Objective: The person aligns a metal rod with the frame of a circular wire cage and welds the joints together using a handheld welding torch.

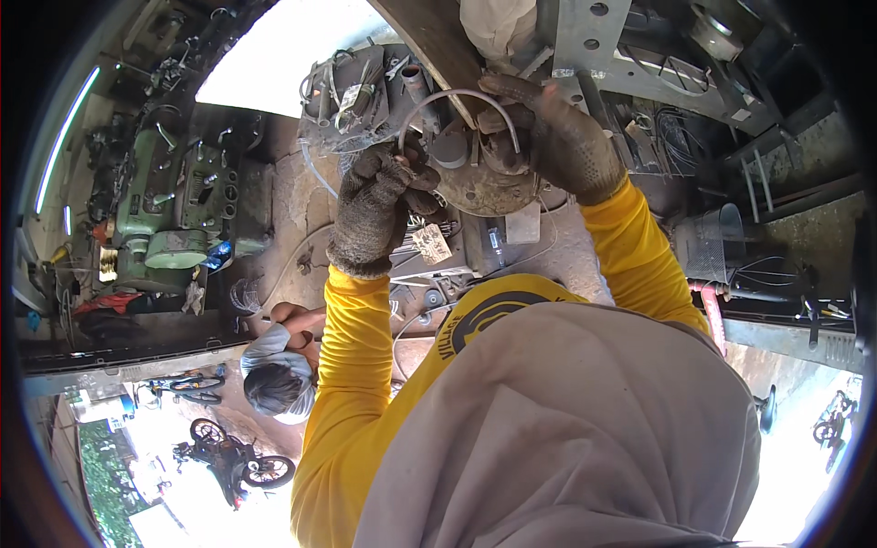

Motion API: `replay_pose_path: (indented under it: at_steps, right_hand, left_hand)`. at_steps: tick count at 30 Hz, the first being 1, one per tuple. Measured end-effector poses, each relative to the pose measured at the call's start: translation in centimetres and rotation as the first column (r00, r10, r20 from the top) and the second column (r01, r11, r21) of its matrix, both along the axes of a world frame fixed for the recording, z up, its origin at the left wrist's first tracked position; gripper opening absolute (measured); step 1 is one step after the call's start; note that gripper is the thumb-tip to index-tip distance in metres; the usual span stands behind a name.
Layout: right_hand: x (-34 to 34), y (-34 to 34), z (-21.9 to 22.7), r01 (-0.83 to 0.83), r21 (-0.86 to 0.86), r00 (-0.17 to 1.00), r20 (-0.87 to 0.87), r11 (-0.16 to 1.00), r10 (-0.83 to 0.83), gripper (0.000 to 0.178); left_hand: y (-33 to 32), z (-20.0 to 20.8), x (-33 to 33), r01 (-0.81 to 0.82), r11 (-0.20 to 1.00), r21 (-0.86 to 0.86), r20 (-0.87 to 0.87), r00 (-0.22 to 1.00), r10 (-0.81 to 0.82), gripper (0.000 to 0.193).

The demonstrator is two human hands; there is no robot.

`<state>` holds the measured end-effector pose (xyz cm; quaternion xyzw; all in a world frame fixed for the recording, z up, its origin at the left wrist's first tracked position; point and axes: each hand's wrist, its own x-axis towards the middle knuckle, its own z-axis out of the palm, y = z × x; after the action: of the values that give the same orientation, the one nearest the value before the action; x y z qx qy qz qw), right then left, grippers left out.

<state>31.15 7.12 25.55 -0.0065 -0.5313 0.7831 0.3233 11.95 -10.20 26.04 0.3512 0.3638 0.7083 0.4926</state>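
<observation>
My left hand [373,196], in a dark knitted glove, is closed on one end of a thin metal rod [457,92] bent into an arch. The arch curves up and over to the right, and its free end hangs beside my right hand [571,137]. That hand, gloved too, has its fingers stretched out and apart near the rod; whether they touch it I cannot tell. Below the arch lies a round, worn metal plate [484,194], with a short grey cylinder [449,148] standing on it.
A cluttered worktop [320,137] with tools and an upright pipe [414,80] stands beyond my left hand. At left is a green lathe-like machine [151,196]. Another person [279,370] is low down at lower left. A wire-mesh basket [717,239] and steel frames fill the right.
</observation>
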Motion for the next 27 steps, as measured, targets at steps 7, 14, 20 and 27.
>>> replay_pose_path:
  at_steps: [7,14,20,27]
  right_hand:
    - [1.0,-0.5,0.7,-0.023,0.022,0.997,0.076,0.999,0.022,0.051]
    - [0.8,-1.2,1.1,0.009,0.005,0.999,0.053,1.0,-0.01,0.052]
    - [0.4,-1.6,1.3,-0.009,0.014,0.996,0.091,1.0,0.008,0.053]
    - [0.2,-2.1,2.0,-0.006,0.072,0.989,0.148,0.997,-0.005,0.052]
  left_hand:
    - [-1.5,0.4,0.1,0.017,0.999,0.032,-0.075,0.997,-0.014,0.041]
    - [-1.6,1.1,0.0,0.009,0.999,0.036,0.042,0.999,-0.011,0.078]
    - [-2.5,0.2,-0.9,0.01,0.998,0.062,-0.016,1.0,-0.009,0.076]
    - [-3.6,0.3,-1.0,-0.027,1.0,0.004,-0.161,0.987,0.027,0.054]
